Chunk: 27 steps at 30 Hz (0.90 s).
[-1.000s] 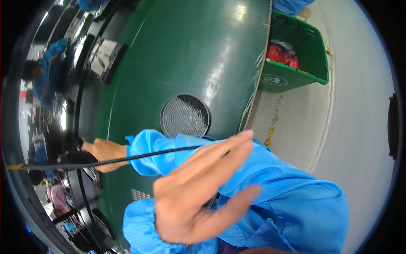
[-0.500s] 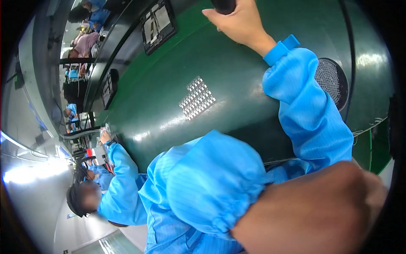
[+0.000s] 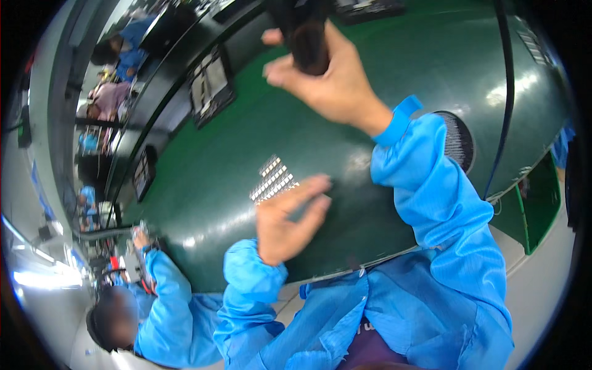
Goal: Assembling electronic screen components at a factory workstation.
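Note:
My right hand [image 3: 345, 89] is raised at the top of the view, thumb and fingers wrapped round a dark, thick cylindrical object [image 3: 311, 49]; its upper part runs out of the picture and its exact kind cannot be made out. My left hand [image 3: 285, 225] hovers at or just above the green table, fingers stretched out, with nothing seen in it. Just beyond that hand lies a block of small silvery-white parts [image 3: 272, 179] set in rows, its near edge partly covered by the fingers. Both my sleeves are blue, and a blue band circles my right wrist.
Right of my right forearm lies a dark round plate [image 3: 457, 139] with fine pale markings. A black cable [image 3: 507, 92] crosses the green table [image 3: 203, 179]. Dark trays [image 3: 211, 86] line the far left edge. A co-worker in blue [image 3: 166, 308] sits at left; a green bin [image 3: 536, 203] stands right.
My left hand has swung from the lower right corner to beside the small parts, its fingers now extended. The view has shifted, and my right hand with the dark object shows lower in it.

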Each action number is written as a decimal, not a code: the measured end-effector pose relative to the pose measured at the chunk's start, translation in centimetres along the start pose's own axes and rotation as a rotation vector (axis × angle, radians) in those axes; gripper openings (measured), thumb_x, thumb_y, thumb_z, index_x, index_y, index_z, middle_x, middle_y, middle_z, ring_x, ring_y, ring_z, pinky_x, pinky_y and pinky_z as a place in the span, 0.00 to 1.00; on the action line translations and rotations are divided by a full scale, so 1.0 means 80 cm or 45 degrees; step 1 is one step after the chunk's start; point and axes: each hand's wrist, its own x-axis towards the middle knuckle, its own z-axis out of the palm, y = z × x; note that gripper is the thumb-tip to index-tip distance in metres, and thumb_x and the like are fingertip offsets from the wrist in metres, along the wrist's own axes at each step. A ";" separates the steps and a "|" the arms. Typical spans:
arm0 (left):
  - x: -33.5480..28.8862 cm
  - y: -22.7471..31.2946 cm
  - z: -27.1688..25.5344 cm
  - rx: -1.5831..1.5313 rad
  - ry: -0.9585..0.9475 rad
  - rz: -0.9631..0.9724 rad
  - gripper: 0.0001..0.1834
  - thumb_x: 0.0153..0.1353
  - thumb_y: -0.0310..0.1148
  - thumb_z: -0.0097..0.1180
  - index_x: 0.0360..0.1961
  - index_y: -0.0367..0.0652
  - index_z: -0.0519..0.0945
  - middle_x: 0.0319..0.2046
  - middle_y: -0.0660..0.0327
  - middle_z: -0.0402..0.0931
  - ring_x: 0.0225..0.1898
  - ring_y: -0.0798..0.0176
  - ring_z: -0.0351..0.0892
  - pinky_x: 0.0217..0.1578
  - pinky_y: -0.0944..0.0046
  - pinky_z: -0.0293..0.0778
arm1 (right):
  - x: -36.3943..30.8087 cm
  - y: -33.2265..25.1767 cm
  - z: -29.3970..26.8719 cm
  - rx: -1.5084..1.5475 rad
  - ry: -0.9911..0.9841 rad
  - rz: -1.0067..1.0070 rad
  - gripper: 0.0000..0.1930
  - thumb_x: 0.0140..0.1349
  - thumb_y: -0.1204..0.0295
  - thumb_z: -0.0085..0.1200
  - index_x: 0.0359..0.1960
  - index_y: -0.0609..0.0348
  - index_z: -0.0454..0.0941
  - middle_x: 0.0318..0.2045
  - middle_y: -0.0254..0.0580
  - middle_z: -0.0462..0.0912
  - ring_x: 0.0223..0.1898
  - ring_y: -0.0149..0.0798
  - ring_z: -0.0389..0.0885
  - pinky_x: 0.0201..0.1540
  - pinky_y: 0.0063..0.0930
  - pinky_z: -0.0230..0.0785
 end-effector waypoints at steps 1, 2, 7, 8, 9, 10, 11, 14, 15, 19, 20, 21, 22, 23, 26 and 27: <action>0.013 -0.018 -0.008 0.034 0.094 -0.045 0.15 0.49 0.22 0.60 0.41 0.35 0.80 0.40 0.50 0.80 0.45 0.56 0.80 0.46 0.63 0.74 | -0.011 -0.016 -0.005 0.014 -0.080 0.065 0.26 0.43 0.78 0.63 0.47 0.62 0.69 0.28 0.37 0.78 0.30 0.26 0.74 0.35 0.23 0.70; 0.034 -0.037 -0.016 0.073 0.190 -0.098 0.16 0.48 0.22 0.60 0.41 0.35 0.79 0.40 0.49 0.80 0.45 0.55 0.80 0.46 0.63 0.73 | -0.024 -0.028 -0.006 0.038 -0.159 0.136 0.26 0.43 0.79 0.63 0.48 0.63 0.69 0.28 0.36 0.77 0.30 0.25 0.73 0.35 0.23 0.69; 0.154 -0.045 -0.021 0.476 0.037 0.320 0.18 0.47 0.29 0.60 0.42 0.42 0.79 0.38 0.48 0.79 0.41 0.47 0.79 0.43 0.61 0.74 | -0.065 -0.072 -0.039 0.037 -0.448 0.457 0.24 0.47 0.70 0.67 0.44 0.66 0.70 0.23 0.37 0.77 0.29 0.24 0.74 0.31 0.21 0.68; 0.177 -0.043 -0.014 0.473 0.003 0.345 0.18 0.47 0.32 0.61 0.43 0.43 0.79 0.39 0.47 0.78 0.43 0.46 0.78 0.44 0.60 0.74 | -0.068 -0.075 -0.047 -0.049 -0.510 0.443 0.25 0.48 0.68 0.67 0.44 0.67 0.70 0.24 0.37 0.78 0.29 0.24 0.74 0.32 0.21 0.68; 0.202 -0.062 -0.003 0.623 0.071 0.625 0.20 0.48 0.34 0.61 0.44 0.42 0.78 0.42 0.45 0.76 0.46 0.45 0.76 0.46 0.59 0.72 | -0.071 -0.076 -0.052 0.081 -0.500 0.392 0.25 0.50 0.67 0.66 0.45 0.67 0.69 0.25 0.38 0.78 0.29 0.24 0.74 0.32 0.21 0.68; 0.229 -0.079 0.008 0.769 0.141 0.911 0.22 0.49 0.36 0.61 0.46 0.40 0.77 0.46 0.44 0.75 0.48 0.45 0.74 0.49 0.58 0.71 | -0.074 -0.077 -0.055 0.207 -0.489 0.339 0.25 0.51 0.66 0.65 0.45 0.68 0.69 0.25 0.39 0.78 0.29 0.24 0.74 0.32 0.21 0.68; 0.258 -0.074 0.024 0.711 0.046 0.692 0.23 0.50 0.37 0.61 0.47 0.38 0.76 0.48 0.43 0.72 0.51 0.45 0.72 0.51 0.56 0.69 | -0.077 -0.071 -0.061 0.452 -0.524 0.344 0.28 0.55 0.62 0.62 0.49 0.69 0.65 0.28 0.40 0.79 0.28 0.25 0.74 0.32 0.21 0.68; 0.335 -0.081 0.075 0.762 0.089 0.791 0.27 0.48 0.42 0.63 0.44 0.32 0.76 0.49 0.42 0.72 0.51 0.42 0.70 0.51 0.54 0.67 | -0.084 -0.073 -0.082 0.453 -0.591 0.451 0.28 0.62 0.56 0.51 0.55 0.65 0.61 0.34 0.41 0.77 0.33 0.27 0.75 0.33 0.22 0.68; 0.358 -0.088 0.083 0.847 0.016 0.711 0.29 0.47 0.42 0.64 0.46 0.32 0.75 0.50 0.42 0.71 0.53 0.43 0.69 0.53 0.54 0.66 | -0.088 -0.077 -0.075 0.509 -0.446 0.472 0.26 0.62 0.58 0.51 0.54 0.64 0.61 0.30 0.44 0.78 0.27 0.31 0.77 0.29 0.23 0.68; 0.428 -0.086 0.066 1.059 -0.024 0.761 0.34 0.41 0.41 0.69 0.47 0.32 0.73 0.51 0.42 0.70 0.53 0.43 0.70 0.54 0.55 0.66 | -0.083 -0.071 -0.075 0.210 -0.596 0.349 0.29 0.61 0.55 0.51 0.54 0.68 0.61 0.26 0.44 0.80 0.26 0.36 0.81 0.29 0.27 0.72; 0.448 -0.098 0.060 1.134 0.010 0.875 0.33 0.35 0.48 0.70 0.40 0.39 0.74 0.42 0.51 0.74 0.45 0.47 0.74 0.43 0.52 0.69 | -0.084 -0.070 -0.072 0.254 -0.635 0.410 0.27 0.61 0.57 0.51 0.53 0.67 0.62 0.29 0.45 0.82 0.29 0.38 0.82 0.31 0.28 0.72; 0.452 -0.077 0.048 1.190 -0.200 0.584 0.34 0.32 0.50 0.71 0.38 0.40 0.75 0.40 0.53 0.75 0.45 0.49 0.74 0.44 0.51 0.68 | -0.086 -0.066 -0.069 0.311 -0.637 0.373 0.25 0.62 0.60 0.51 0.52 0.67 0.63 0.33 0.48 0.82 0.32 0.39 0.82 0.33 0.29 0.72; 0.457 -0.061 0.049 1.192 -0.301 0.451 0.34 0.29 0.51 0.72 0.35 0.40 0.75 0.39 0.54 0.75 0.44 0.50 0.74 0.44 0.51 0.67 | -0.087 -0.068 -0.073 0.281 -0.624 0.365 0.25 0.61 0.59 0.52 0.51 0.67 0.64 0.32 0.48 0.82 0.32 0.39 0.82 0.33 0.28 0.72; 0.461 -0.054 0.046 1.242 -0.324 0.497 0.33 0.32 0.48 0.71 0.38 0.40 0.75 0.42 0.54 0.75 0.46 0.50 0.74 0.46 0.52 0.68 | -0.087 -0.068 -0.075 0.296 -0.605 0.352 0.25 0.61 0.59 0.53 0.50 0.68 0.64 0.31 0.48 0.82 0.31 0.39 0.82 0.32 0.28 0.72; 0.460 -0.058 0.047 1.345 -0.263 0.699 0.30 0.37 0.39 0.68 0.43 0.40 0.73 0.49 0.54 0.72 0.50 0.51 0.72 0.50 0.55 0.67 | -0.083 -0.070 -0.085 0.266 -0.605 0.364 0.25 0.60 0.58 0.53 0.50 0.68 0.65 0.29 0.47 0.81 0.29 0.39 0.82 0.30 0.28 0.70; 0.456 -0.062 0.045 1.398 -0.166 0.851 0.30 0.39 0.34 0.65 0.46 0.40 0.72 0.53 0.54 0.70 0.53 0.52 0.71 0.52 0.57 0.67 | -0.082 -0.071 -0.086 0.220 -0.632 0.385 0.25 0.60 0.58 0.53 0.49 0.68 0.65 0.27 0.47 0.81 0.27 0.39 0.81 0.29 0.28 0.70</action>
